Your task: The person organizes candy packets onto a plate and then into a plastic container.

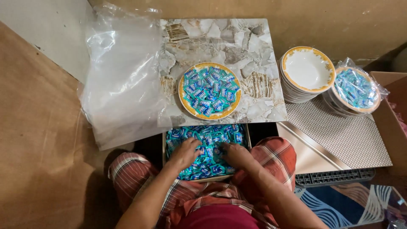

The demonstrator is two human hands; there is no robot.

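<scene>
While the person sat cross-legged, both hands rested in a box point(169, 163) of blue-wrapped sweets point(207, 138) on their lap: left hand point(185, 153) spread loosely, right hand point(235, 155) curled among wrappers, its grip hard to tell. Just beyond, on the marbled worktop point(254, 46), stood a plate point(181, 91) heaped with sweets. Clear plastic bags point(123, 76) lay left; stacked bowls point(307, 70) right. Fingertips were buried.

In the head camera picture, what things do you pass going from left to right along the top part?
Crinkly clear plastic bag → gold-rimmed round plate heaped with blue-wrapped candies → stack of empty white gold-rimmed bowls → plastic-wrapped plate of blue candies → brown cardboard box.
</scene>
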